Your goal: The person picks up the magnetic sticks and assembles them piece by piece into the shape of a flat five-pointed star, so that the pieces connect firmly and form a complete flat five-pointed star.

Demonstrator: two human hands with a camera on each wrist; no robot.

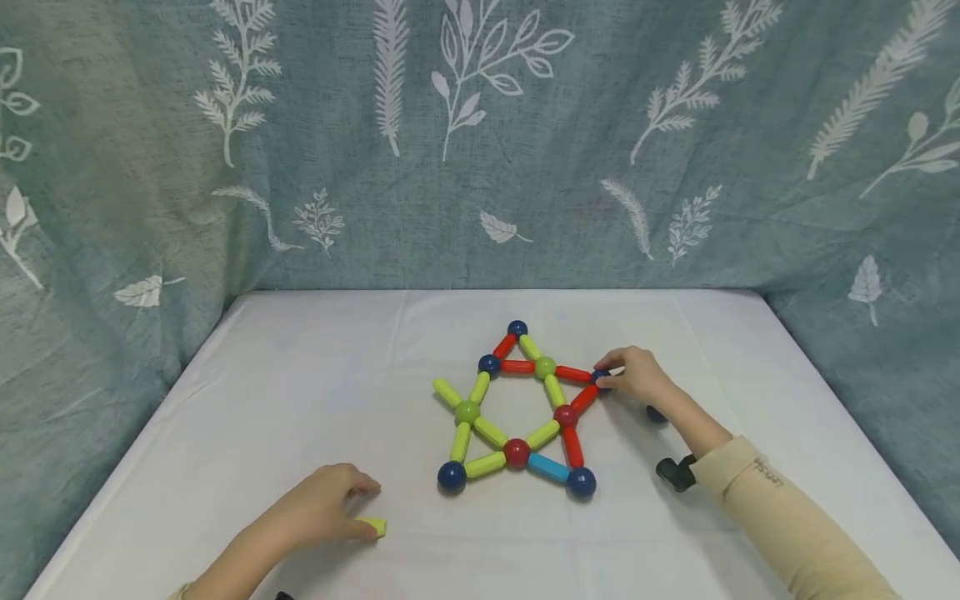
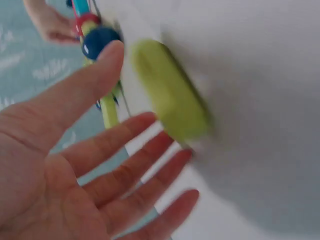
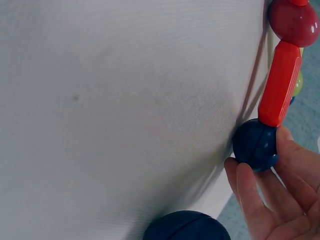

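A flat star-like frame of magnetic sticks and balls lies mid-table, with red balls, lime balls and blue corner balls. At its right corner, my right hand pinches a blue ball between thumb and fingertips. A red stick joins that ball to a red ball. My left hand is left of the frame, near the table's front, fingers spread beside a loose lime stick. Its thumb overlaps the stick in the head view.
Another blue ball lies on the white table under the right forearm, partly hidden by it. A lime stick juts out from the frame's left side. A leaf-patterned curtain hangs behind the table.
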